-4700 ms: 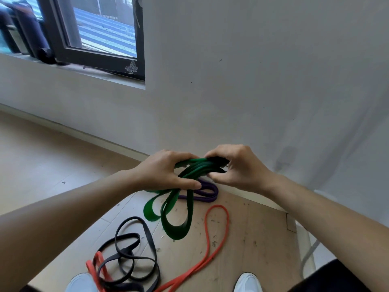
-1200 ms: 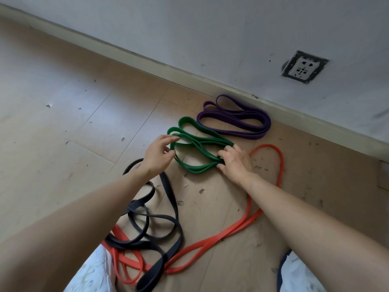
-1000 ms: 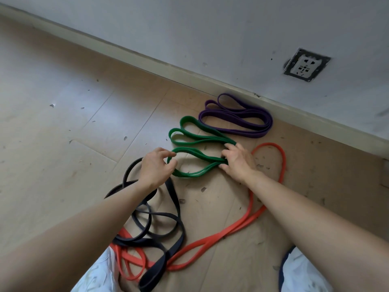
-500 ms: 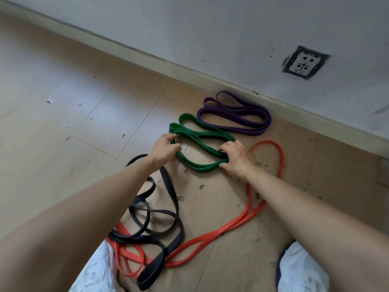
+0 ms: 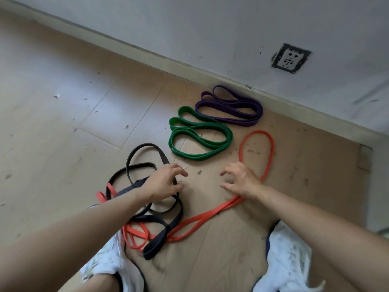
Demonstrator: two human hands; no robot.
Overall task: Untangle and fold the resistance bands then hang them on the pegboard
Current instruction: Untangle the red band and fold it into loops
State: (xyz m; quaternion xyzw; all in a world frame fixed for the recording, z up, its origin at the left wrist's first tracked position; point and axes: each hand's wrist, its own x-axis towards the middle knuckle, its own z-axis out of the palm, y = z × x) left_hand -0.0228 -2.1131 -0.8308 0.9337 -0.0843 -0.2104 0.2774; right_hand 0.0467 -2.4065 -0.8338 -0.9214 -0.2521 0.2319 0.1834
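**Hand-to-Band Alignment: Black and Orange Tangle**

Nearest the person, between the two white shoes (image 5: 109, 261), the black band (image 5: 154, 246) and the orange band (image 5: 210, 213) lay knotted together on the floor (image 5: 63, 123).

The left hand (image 5: 166, 184) hung directly over the black band's coils, fingers loosely spread and holding nothing. It was the nearer hand for the tangle.

The right hand (image 5: 242, 182) was likewise empty, fingers apart, its wrist crossing the orange band. Contact could not be confirmed. The orange band's long axis ran from the knot below the left hand, under the right wrist, to a free loop beyond and to the right of the right hand.

Beyond both hands lay the folded green band (image 5: 229, 138), then the folded purple band (image 5: 257, 116) against the skirting. The pegboard was not visible.

No brand, label or legible writing appeared on any band or on the wall socket (image 5: 291, 57).
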